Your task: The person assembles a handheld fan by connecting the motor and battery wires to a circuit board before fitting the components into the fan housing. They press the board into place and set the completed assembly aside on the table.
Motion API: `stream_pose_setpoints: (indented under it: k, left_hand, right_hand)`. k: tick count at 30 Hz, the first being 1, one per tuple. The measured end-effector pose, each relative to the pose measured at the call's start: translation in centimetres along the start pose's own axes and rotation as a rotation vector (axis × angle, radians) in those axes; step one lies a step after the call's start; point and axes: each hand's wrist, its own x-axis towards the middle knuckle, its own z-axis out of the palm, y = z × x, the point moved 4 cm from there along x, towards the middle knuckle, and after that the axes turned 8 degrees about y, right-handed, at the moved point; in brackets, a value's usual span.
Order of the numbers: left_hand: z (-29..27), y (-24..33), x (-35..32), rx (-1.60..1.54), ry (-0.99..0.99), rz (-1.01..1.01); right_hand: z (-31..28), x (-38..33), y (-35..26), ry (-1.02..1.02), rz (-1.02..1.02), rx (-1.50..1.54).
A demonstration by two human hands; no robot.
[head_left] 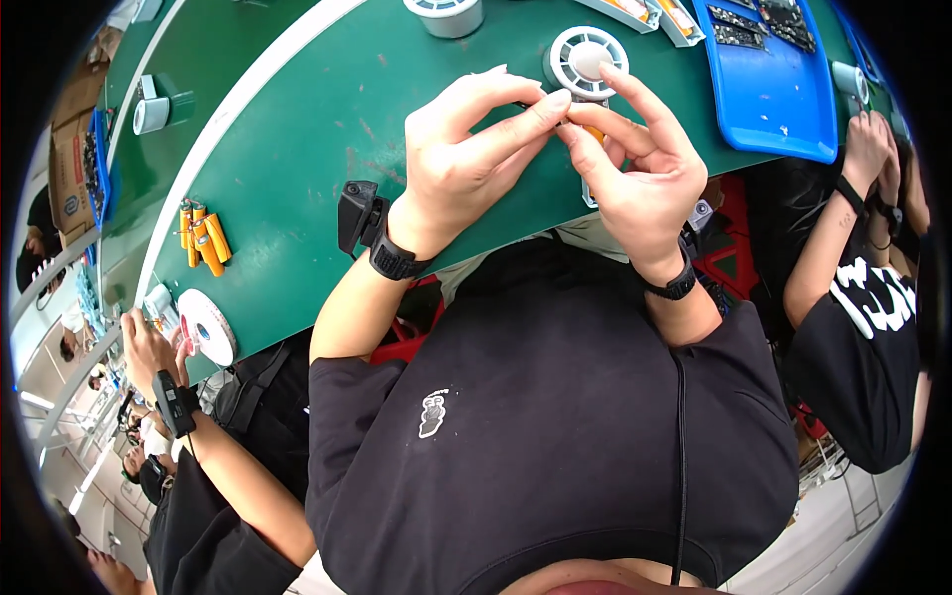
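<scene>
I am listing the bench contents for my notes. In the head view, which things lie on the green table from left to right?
Grey cup-shaped part → yellow-orange pieces → white tape roll → left hand → small white fan → right hand → blue tray. Both hands pinch a small orange part between them.

One head-worn fisheye looks steeply down, close over the green table (297, 149).
</scene>
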Motion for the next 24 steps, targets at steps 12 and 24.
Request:
stream_pose_setpoints:
  k: [12,24]
  left_hand:
    - [-0.5,-0.6,0.2,0.118,-0.018,-0.209]
    - [0.1,0.4,1.1,-0.231,-0.413,-0.356]
  right_hand:
    - [-0.5,0.3,-1.5,-0.273,-0.532,-0.775]
    - [-3.1,1.1,2.0,-0.11,-0.378,-0.25]
